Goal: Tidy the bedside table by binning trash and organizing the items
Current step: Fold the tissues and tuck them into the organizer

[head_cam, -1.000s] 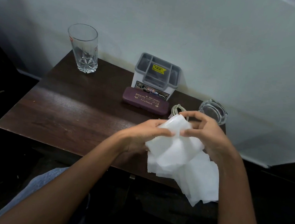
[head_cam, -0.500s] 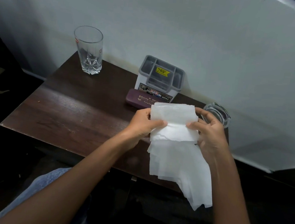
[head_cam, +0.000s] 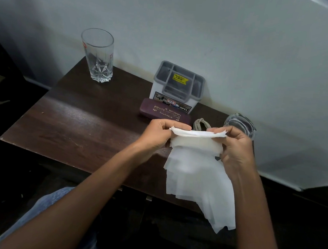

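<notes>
Over the front-right edge of the table [head_cam: 75, 128] we saw left hand [head_cam: 158, 136] & right hand [head_cam: 238, 150] each pinching the tissue stack [head_cam: 197, 167], top flap folded flat vs upright 0.5 s ago, so prob. neatening it, not binned yet.

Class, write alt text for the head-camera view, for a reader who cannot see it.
The left hand and right hand pinch the folded top edge of white tissue sheets above a dark bedside table. Behind them sit a drinking glass, grey organiser, maroon spectacle case, coiled cable and glass ashtray.
</notes>
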Motion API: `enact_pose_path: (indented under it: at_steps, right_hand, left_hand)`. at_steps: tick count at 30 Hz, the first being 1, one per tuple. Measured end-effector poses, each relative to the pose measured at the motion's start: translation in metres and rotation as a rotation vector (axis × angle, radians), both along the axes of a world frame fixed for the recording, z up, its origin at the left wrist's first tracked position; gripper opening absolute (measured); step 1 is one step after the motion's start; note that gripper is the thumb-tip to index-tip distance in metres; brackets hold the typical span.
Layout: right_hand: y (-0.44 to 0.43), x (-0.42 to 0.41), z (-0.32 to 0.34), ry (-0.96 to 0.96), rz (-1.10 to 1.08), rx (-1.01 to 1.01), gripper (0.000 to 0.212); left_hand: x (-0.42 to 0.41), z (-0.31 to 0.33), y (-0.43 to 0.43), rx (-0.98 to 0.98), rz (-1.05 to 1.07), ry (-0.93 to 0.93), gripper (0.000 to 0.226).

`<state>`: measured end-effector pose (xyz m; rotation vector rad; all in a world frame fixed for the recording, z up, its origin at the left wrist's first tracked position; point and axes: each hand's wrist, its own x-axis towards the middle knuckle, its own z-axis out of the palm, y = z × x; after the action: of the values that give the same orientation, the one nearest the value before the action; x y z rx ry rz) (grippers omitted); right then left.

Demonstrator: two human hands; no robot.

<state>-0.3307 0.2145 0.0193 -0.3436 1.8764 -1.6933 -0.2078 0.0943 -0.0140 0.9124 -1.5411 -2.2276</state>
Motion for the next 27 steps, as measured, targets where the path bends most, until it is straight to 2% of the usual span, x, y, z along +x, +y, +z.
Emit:
enact_pose_path:
  at_steps: [4, 11, 15, 17, 21, 22, 25, 27]
  right_hand:
    - [-0.001, -0.003, -0.005, 0.035, -0.009, 0.028, 0.048]
    - [0.001, -0.002, -0.004, 0.142, -0.032, 0.053, 0.035]
    - [-0.001, -0.002, 0.0, 0.047, -0.028, -0.015, 0.038]
    - [-0.001, 0.0, 0.003, 0.026, -0.022, -0.031, 0.031]
    - [-0.003, 0.005, -0.001, 0.172, -0.035, 0.022, 0.015]
    - [-0.004, 0.006, -0.002, 0.17, -0.039, 0.029, 0.02]
    - [-0.005, 0.007, -0.006, -0.092, -0.072, -0.003, 0.045]
    - [-0.005, 0.007, -0.006, -0.176, -0.098, 0.013, 0.046]
  left_hand:
    - [0.0, 0.001, 0.001, -0.158, 0.002, 0.009, 0.045]
    - [-0.001, 0.001, 0.001, -0.216, 0.07, 0.069, 0.049]
    - [-0.002, 0.0, -0.001, -0.244, 0.116, 0.036, 0.04]
    - [-0.002, 0.002, 0.0, -0.203, 0.125, 0.005, 0.037]
    - [-0.001, -0.001, 0.004, -0.322, 0.14, -0.043, 0.006]
    - [-0.001, -0.001, 0.005, -0.352, 0.132, -0.05, 0.011]
    - [-0.001, -0.002, 0.004, -0.325, 0.131, -0.025, 0.021]
    - [-0.001, -0.001, 0.004, -0.317, 0.118, -0.012, 0.024]
